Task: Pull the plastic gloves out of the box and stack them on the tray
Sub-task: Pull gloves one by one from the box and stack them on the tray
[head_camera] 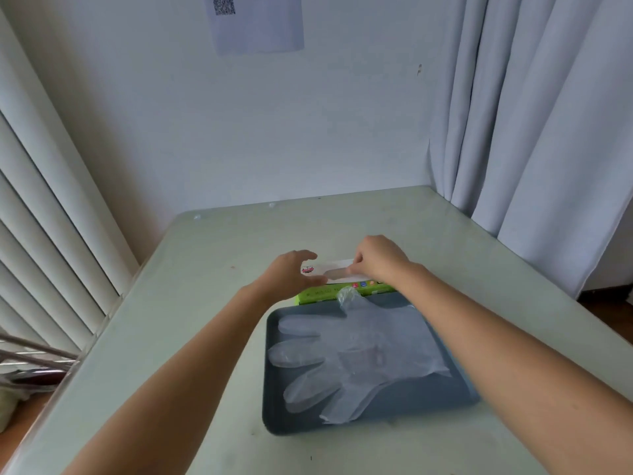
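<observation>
A green and white glove box (337, 284) lies on the table just behind a blue-grey tray (274, 402). Clear plastic gloves (356, 354) lie spread flat in the tray, fingers pointing left. My left hand (291, 274) hovers at the box's left end with thumb and fingers spread in a loose C, holding nothing. My right hand (375, 260) is over the slot in the box top, its fingertips pinching at the opening; what they pinch is hidden behind the fingers.
The pale green table (191, 303) meets a white wall at the back. A radiator-like ribbed panel (44, 234) stands at the left, with a wire rack (30, 358) below it. Curtains (534, 132) hang at the right.
</observation>
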A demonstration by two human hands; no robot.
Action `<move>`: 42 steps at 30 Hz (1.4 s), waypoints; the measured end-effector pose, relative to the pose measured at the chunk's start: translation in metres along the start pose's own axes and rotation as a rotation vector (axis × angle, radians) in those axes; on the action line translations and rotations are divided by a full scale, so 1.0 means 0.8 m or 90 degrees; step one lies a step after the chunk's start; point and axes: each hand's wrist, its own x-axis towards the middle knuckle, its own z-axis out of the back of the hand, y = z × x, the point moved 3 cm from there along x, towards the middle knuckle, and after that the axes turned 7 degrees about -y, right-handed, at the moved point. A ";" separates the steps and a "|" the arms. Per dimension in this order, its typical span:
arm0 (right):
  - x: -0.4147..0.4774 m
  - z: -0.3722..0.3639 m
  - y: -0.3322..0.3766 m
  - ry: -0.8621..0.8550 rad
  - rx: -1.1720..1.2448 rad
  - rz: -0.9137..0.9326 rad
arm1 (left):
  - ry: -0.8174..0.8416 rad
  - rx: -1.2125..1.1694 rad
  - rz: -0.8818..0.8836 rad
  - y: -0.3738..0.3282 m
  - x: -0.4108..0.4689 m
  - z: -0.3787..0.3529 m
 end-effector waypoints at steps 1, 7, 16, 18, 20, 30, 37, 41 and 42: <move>0.003 -0.008 0.004 0.004 -0.048 -0.045 | 0.017 -0.004 0.003 0.000 0.005 -0.009; 0.023 -0.045 0.025 0.021 -0.113 -0.149 | 0.083 0.026 -0.008 0.009 0.023 -0.048; 0.031 -0.040 0.028 0.036 -0.101 -0.134 | 0.114 0.032 -0.042 0.013 0.024 -0.054; 0.032 -0.040 0.023 0.021 -0.125 -0.096 | 0.110 0.033 -0.044 0.014 0.024 -0.055; 0.033 -0.038 0.013 -0.007 -0.138 -0.064 | 0.109 0.027 -0.046 0.016 0.024 -0.056; 0.020 -0.026 -0.001 0.026 -0.115 0.210 | 0.081 -0.019 -0.048 0.022 0.026 -0.059; 0.020 -0.024 -0.016 0.028 -0.053 0.212 | 0.085 -0.013 -0.044 0.023 0.030 -0.062; 0.019 -0.022 -0.019 -0.015 -0.033 0.196 | 0.083 -0.007 -0.044 0.024 0.030 -0.063; 0.019 -0.023 -0.018 -0.021 -0.019 0.195 | 0.083 -0.006 -0.044 0.025 0.030 -0.063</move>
